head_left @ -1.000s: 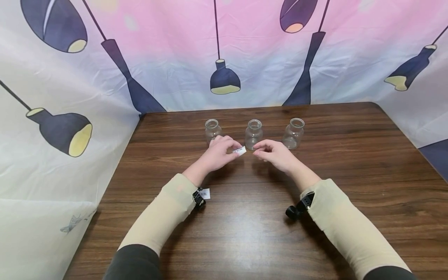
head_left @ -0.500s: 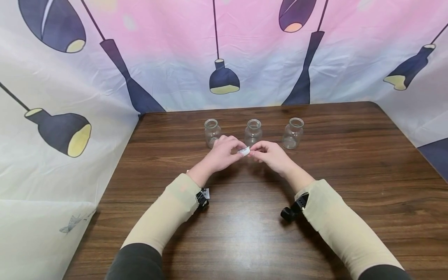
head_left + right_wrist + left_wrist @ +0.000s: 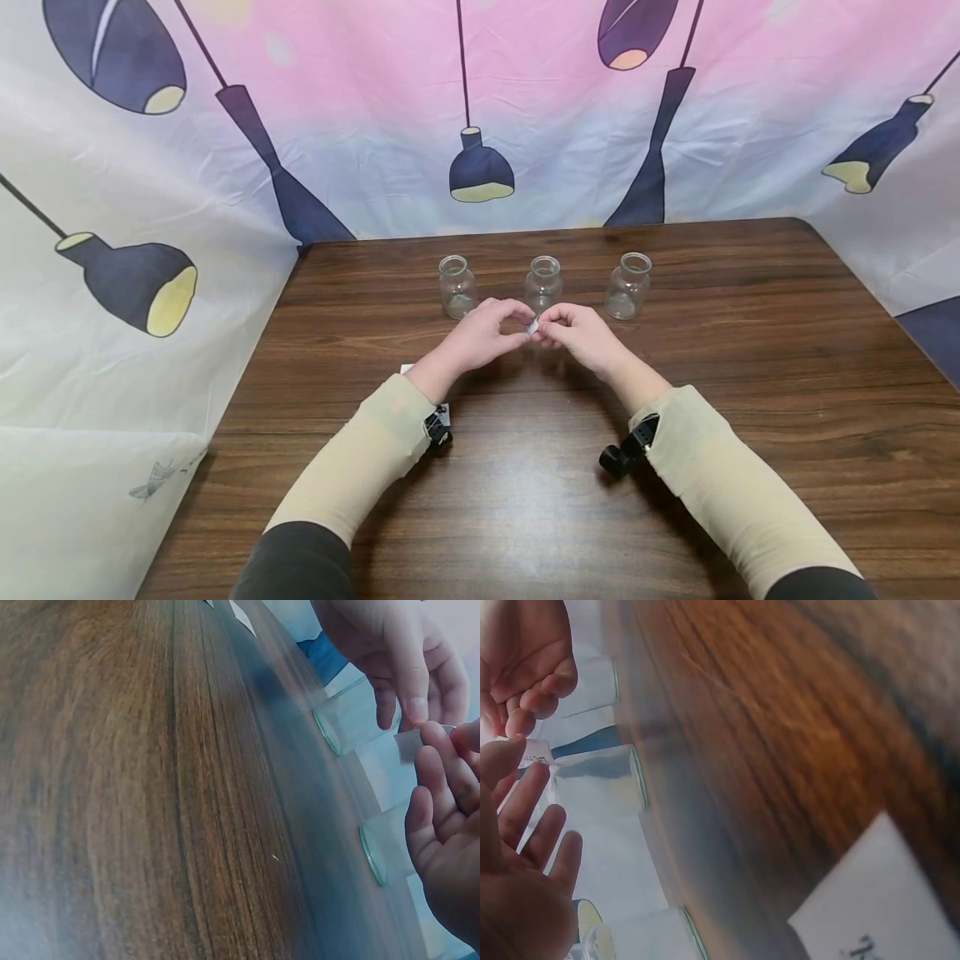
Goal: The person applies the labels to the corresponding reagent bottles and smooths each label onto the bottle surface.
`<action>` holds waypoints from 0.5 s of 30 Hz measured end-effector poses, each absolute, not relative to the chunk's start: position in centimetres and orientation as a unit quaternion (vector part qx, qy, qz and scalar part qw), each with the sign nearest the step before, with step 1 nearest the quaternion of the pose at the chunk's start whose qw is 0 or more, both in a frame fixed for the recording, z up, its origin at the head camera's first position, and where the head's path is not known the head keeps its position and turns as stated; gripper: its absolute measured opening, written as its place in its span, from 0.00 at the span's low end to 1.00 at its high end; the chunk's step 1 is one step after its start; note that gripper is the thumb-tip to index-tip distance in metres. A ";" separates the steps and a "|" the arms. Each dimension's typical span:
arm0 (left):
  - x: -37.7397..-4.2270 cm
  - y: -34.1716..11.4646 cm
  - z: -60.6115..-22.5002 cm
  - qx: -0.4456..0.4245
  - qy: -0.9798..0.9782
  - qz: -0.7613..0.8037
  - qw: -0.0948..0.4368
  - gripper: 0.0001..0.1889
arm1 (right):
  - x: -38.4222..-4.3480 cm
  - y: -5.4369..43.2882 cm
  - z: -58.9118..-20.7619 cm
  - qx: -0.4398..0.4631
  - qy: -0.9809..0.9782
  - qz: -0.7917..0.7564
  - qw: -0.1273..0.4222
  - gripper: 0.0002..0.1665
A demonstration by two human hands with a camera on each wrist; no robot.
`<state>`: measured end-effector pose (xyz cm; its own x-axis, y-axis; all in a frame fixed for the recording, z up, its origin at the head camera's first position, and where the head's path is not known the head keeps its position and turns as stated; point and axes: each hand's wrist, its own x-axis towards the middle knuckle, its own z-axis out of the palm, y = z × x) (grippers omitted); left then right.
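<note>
A small white paper label [image 3: 533,327] with dark print, also visible in the left wrist view as a white label [image 3: 537,753], is between my two hands above the table. My left hand [image 3: 486,335] pinches it from the left between thumb and forefinger, its other fingers loosely spread. From the other side, my right hand [image 3: 583,335] pinches the label's edge with thumb and forefinger. Fingers partly cover the label. Just behind the hands stands a clear glass jar [image 3: 543,282], with another glass jar [image 3: 457,287] to its left and a third glass jar [image 3: 627,287] to its right.
Two more white paper pieces lie by my left forearm: one paper piece [image 3: 406,368] mostly hidden by the wrist, the other paper piece [image 3: 446,412] behind the wrist camera. The brown wooden table [image 3: 525,517] ends at a printed cloth backdrop [image 3: 390,167].
My right hand has moved left to meet the label and now pinches it. The label has shifted slightly right and turned, showing less of its face. The jars have stayed put.
</note>
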<state>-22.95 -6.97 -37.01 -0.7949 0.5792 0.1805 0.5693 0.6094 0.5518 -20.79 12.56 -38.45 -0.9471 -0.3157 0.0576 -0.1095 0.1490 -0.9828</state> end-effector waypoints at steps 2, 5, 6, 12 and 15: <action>-22.9 -6.9 -37.0 0.313 0.896 0.315 0.018 0.11 | -20.8 12.6 -38.5 -0.142 0.751 -0.640 0.077 0.06; -22.8 -6.8 -37.0 0.304 0.896 0.321 0.026 0.11 | -20.8 12.7 -38.6 -0.142 0.748 -0.644 0.074 0.06; -22.8 -6.8 -37.1 0.302 0.896 0.323 0.028 0.11 | -20.8 12.7 -38.6 -0.143 0.747 -0.645 0.074 0.06; -22.8 -6.7 -37.1 0.294 0.895 0.333 0.027 0.10 | -20.6 12.8 -38.6 -0.150 0.743 -0.648 0.078 0.07; -22.8 -6.5 -37.1 0.291 0.895 0.338 0.020 0.10 | -20.6 12.8 -38.6 -0.147 0.743 -0.647 0.083 0.06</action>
<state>-22.81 -6.53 -37.14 -0.8299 0.5343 0.1607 0.5071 0.6023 0.6166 -20.59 12.80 -38.60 -0.9431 -0.3257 0.0670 -0.1111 0.1187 -0.9867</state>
